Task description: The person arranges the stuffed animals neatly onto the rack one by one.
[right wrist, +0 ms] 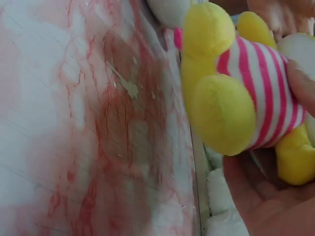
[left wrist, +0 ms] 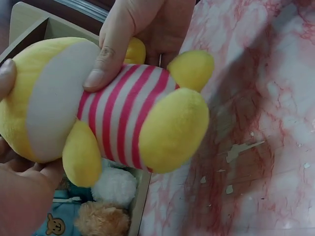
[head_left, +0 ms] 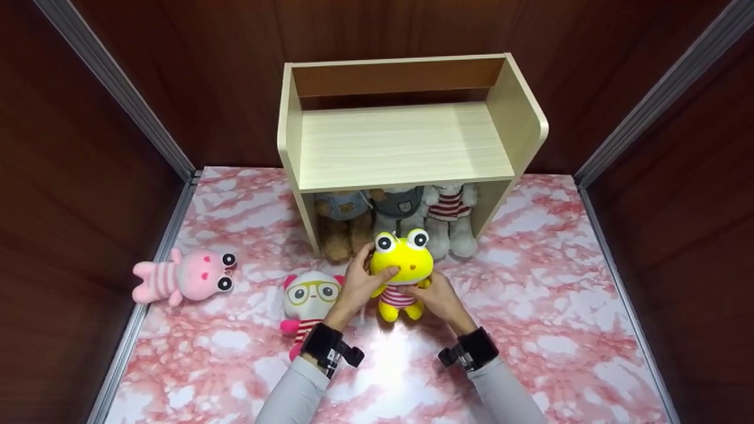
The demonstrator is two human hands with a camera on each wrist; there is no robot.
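Observation:
A yellow plush frog (head_left: pixel 402 259) with big round eyes and a pink-and-white striped body is held upright between both hands, in front of the shelf. My left hand (head_left: pixel 356 288) grips the side of its head, thumb across the face. With the thumb over the striped chest (left wrist: pixel 125 108), my right hand (head_left: pixel 439 294) holds the body from the other side. The frog's feet (right wrist: pixel 224 113) hang free in the right wrist view. Left of the frog lies a white-and-pink plush panda (head_left: pixel 312 297) with yellow glasses, partly covered by my left hand and wrist.
A pale wooden two-level shelf (head_left: pixel 406 144) stands at the back. Below its board sit several plush toys: a brown bear (head_left: pixel 339 235), a grey-clothed one (head_left: pixel 397 206) and a white one (head_left: pixel 450 206). A pink plush frog (head_left: pixel 185 275) lies at the left edge of the marbled surface (head_left: pixel 542 330).

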